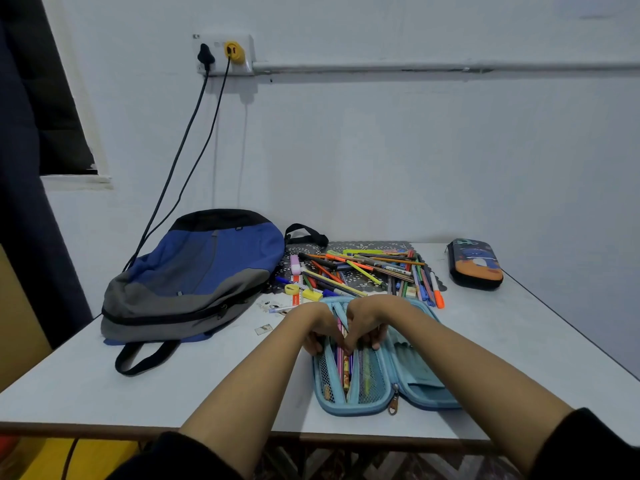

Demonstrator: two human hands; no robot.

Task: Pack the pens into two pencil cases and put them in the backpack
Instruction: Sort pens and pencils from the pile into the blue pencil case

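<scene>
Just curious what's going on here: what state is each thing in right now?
Blue pencil case: unzipped, lying open, pens inside.
Dark pencil case: closed, at the far right.
Backpack: lying flat, looks zipped.
Loose pens: heaped on the mat.
Left hand, right hand: fingers curled inside that case; grip unclear.

1 blue case (426, 378), 1 dark case (475, 264), 1 bkpk (194, 271)
</scene>
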